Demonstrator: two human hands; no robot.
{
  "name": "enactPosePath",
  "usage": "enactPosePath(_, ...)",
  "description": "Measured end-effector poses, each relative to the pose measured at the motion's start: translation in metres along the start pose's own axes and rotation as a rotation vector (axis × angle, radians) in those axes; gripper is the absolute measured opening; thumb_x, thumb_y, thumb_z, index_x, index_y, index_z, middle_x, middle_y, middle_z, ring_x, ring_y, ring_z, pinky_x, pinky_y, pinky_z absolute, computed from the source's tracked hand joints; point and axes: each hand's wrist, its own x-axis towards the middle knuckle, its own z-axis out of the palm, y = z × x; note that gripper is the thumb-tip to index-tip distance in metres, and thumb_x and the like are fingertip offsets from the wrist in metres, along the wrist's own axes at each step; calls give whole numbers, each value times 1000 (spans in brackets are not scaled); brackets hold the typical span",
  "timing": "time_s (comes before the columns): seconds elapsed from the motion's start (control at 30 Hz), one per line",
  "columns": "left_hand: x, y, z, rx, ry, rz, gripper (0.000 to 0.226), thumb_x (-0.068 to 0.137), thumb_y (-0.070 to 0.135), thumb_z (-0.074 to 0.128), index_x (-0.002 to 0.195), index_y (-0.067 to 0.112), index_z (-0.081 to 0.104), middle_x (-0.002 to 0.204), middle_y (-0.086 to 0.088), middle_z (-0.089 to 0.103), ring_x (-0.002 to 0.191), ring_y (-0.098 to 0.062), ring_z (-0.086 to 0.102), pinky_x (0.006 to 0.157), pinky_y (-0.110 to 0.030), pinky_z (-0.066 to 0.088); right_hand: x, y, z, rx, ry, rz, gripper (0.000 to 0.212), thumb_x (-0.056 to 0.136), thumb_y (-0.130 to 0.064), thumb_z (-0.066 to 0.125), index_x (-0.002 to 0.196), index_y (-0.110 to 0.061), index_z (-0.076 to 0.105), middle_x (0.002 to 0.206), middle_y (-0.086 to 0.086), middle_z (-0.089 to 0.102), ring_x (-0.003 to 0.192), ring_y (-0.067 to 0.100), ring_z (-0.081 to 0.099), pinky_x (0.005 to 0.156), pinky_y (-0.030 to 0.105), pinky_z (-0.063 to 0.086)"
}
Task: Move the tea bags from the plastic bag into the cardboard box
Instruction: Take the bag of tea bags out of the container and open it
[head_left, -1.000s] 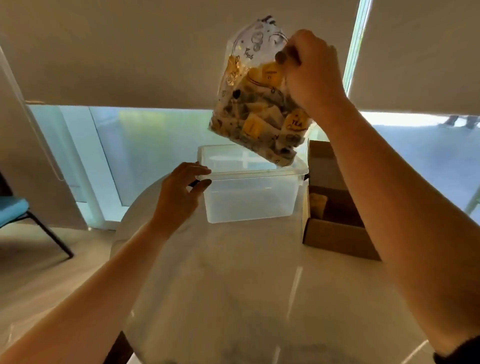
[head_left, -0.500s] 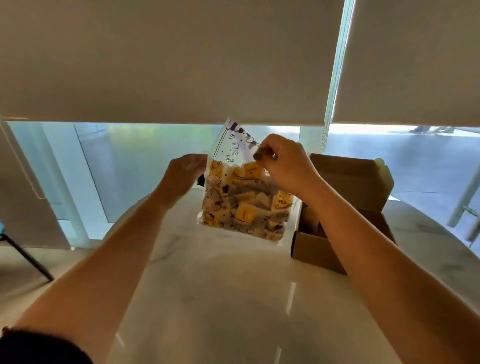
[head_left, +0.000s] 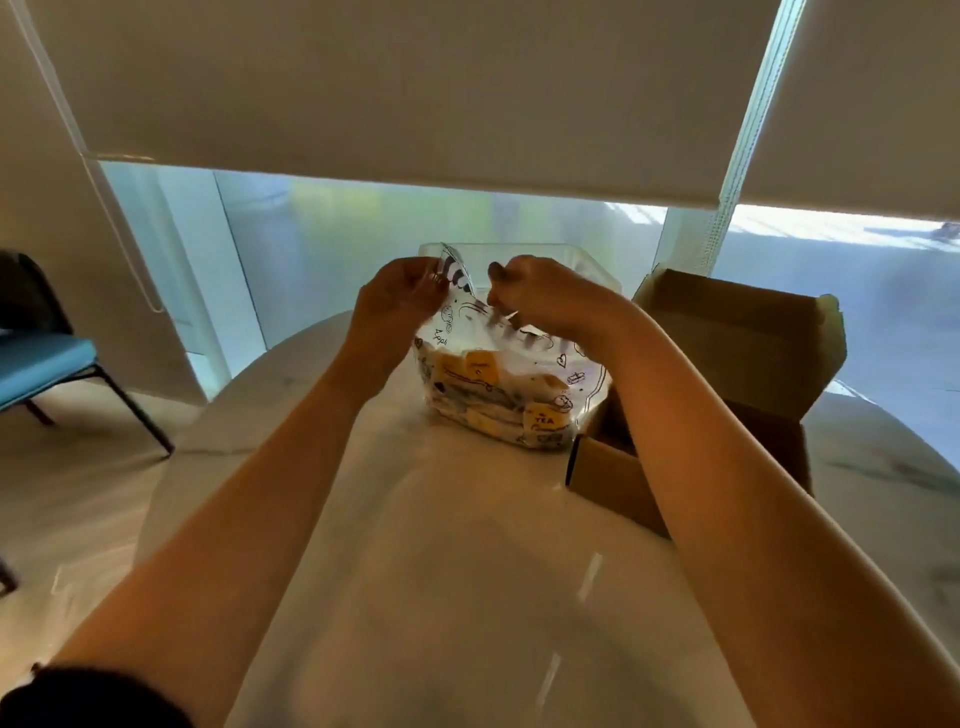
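Note:
A clear printed plastic bag (head_left: 498, 395) full of yellow and white tea bags (head_left: 475, 368) rests on the round marble table (head_left: 441, 545). My left hand (head_left: 395, 306) pinches the left side of the bag's top edge. The right side of that edge is pinched by my right hand (head_left: 540, 296), and the mouth is stretched between the two hands. An open brown cardboard box (head_left: 727, 353) stands just right of the bag, its lid flap raised at the back. My right forearm hides most of the box's inside.
A clear plastic tub (head_left: 582, 260) stands behind the bag at the table's far edge. A blue chair (head_left: 47, 364) is on the floor at the left. Roller blinds and glass panels run behind the table.
The bag has come down from high above the tub and now rests on the table. My left hand left the tub's rim and took the bag's top edge.

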Motion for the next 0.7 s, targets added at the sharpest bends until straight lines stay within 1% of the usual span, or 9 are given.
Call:
enactPosePath(0.1,-7,11,-2,-105,58,-9,18,94,2,51,108,12,55,92,8,65,87,1,63,84,-23,52,4,-8,-7,167,-60,58,33,102,-18,34,125,1,48,120,18,58,95,19,52,83,29,44)
enactPosePath(0.17,-11,18,-7,-196,36,1,28,89,-4,53,111,13,55,90,8,68,95,-10,63,90,-31,50,4,-10,-9,176,-141,77,33,98,-14,45,124,6,51,122,22,58,95,21,53,85,35,43)
enactPosePath(0.23,-15,22,-13,-254,19,10,32,85,3,58,114,14,56,91,5,69,98,-18,62,90,-35,50,5,-10,-9,223,-143,62,31,92,-16,58,115,4,59,104,17,64,90,22,55,76,34,44)
enactPosePath(0.3,-19,27,-15,-227,58,-9,31,85,10,61,115,15,56,93,3,68,95,-17,64,84,-31,52,5,-12,-11,291,-71,21,29,86,-15,66,109,2,64,85,11,64,78,20,57,70,28,48)
enactPosePath(0.37,-22,32,-13,-17,140,12,34,85,14,66,117,14,53,97,2,63,89,-7,60,78,-20,50,3,-17,-15,307,-39,-21,28,85,-17,67,105,1,66,77,5,65,67,14,58,69,25,51)
enactPosePath(0.43,-29,33,-16,290,267,104,37,80,23,72,109,16,49,100,3,55,82,-3,53,71,-8,45,-4,-26,-16,264,-69,-27,22,88,-21,63,98,-3,68,75,2,65,59,10,56,57,19,50)
enactPosePath(0.5,-38,37,-22,494,341,227,36,76,35,75,93,18,49,89,6,51,74,-5,46,65,-10,40,-13,-35,-11,183,-97,-29,13,90,-18,61,89,-8,70,72,1,65,55,8,55,52,17,49)
enactPosePath(0.6,-48,50,-31,661,178,185,37,80,46,66,73,10,58,66,6,56,59,-6,47,59,-14,36,-24,-44,3,134,-79,-44,8,86,-4,62,87,-5,70,73,6,66,59,11,59,61,21,55)
enactPosePath(0.7,-56,57,-38,485,-31,-75,41,89,42,57,70,7,66,60,-3,64,45,-7,55,49,-12,43,-33,-45,20,111,12,-36,16,85,-2,62,98,1,70,76,4,65,69,13,60,75,22,54)
